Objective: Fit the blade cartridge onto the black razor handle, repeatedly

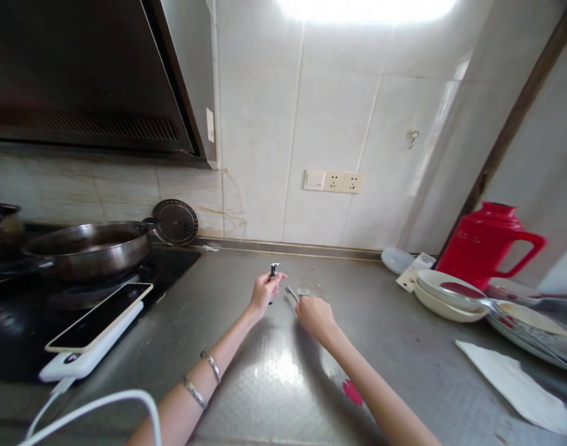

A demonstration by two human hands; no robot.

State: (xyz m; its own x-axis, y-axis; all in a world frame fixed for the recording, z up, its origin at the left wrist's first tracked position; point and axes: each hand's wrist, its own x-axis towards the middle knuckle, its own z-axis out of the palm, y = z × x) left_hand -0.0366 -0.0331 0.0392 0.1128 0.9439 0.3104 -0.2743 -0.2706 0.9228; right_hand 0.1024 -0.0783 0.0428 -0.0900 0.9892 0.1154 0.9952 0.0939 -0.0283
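Black-handled tool (272, 273): near upright in left grip, silver head on top, over tabletop (246, 396), toward middle of back edge; exact type too small to tell.
Left grip (263, 290): fingers clamped on black handle; silver bracelets (211, 367) on forearm.
Right grip (315, 314): fist clamped on slim silver rod (290, 292), knuckles up; rod tip points toward left grip, apart from black-handled tool.
Clear piece (303, 292): just beyond right grip; can't tell if held or lying.
Left edge: black stove (183, 260), steel pan (101, 254) on it; phone (100, 316) atop white block (90, 357), white cable (120, 395) plugged in.
Back right corner: red thermos (481, 244), stacked bowls (443, 311) before it.
Right edge: white paper (510, 379), lying flat.
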